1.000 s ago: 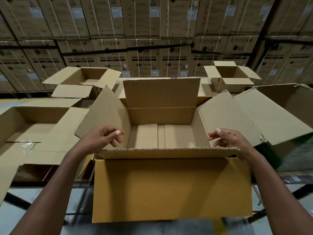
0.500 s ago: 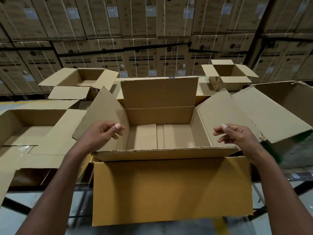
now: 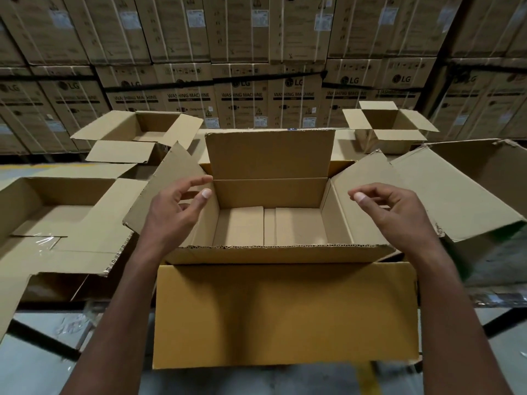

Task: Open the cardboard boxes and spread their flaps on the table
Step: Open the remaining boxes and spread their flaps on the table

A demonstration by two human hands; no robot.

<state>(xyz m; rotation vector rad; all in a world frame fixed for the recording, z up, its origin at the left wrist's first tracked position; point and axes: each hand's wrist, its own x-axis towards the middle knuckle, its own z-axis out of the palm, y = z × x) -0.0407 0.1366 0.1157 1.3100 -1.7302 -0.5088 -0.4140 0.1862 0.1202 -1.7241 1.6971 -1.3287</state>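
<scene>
A person's left hand (image 3: 174, 215) and right hand (image 3: 399, 213) hover above an opened brown corrugated cardboard box (image 3: 268, 223) at the near edge of a desk (image 3: 502, 280), fingers loosely curled, thumbs raised, neither holding anything. The left hand is in front of the box's left side flap (image 3: 168, 189), which slants up and outward; whether it touches the board cannot be told. The right hand is over the right side flap (image 3: 368, 183), which leans outward likewise. The far flap (image 3: 269, 153) stands upright, plain and matte, while the near flap (image 3: 285, 312), a warmer yellow-brown, hangs down over the desk edge toward the camera. The fluted ridges of the board show along the cut near rim, and the floor of the box is made of folded inner panels with a seam between them.

Other opened cardboard boxes surround it: a large shallow one on the left (image 3: 57, 201) with a strip of clear glossy tape on its flap, one behind it (image 3: 142, 129), a small square one at the back right (image 3: 385, 124) and a big one at the right (image 3: 470, 178) with torn edges.

Behind rises a wall of stacked printed cartons (image 3: 242, 89) bound with white straps, marked "LG" and "WASHING MACHINE" in dark letters, with white stickers too small to read.
</scene>
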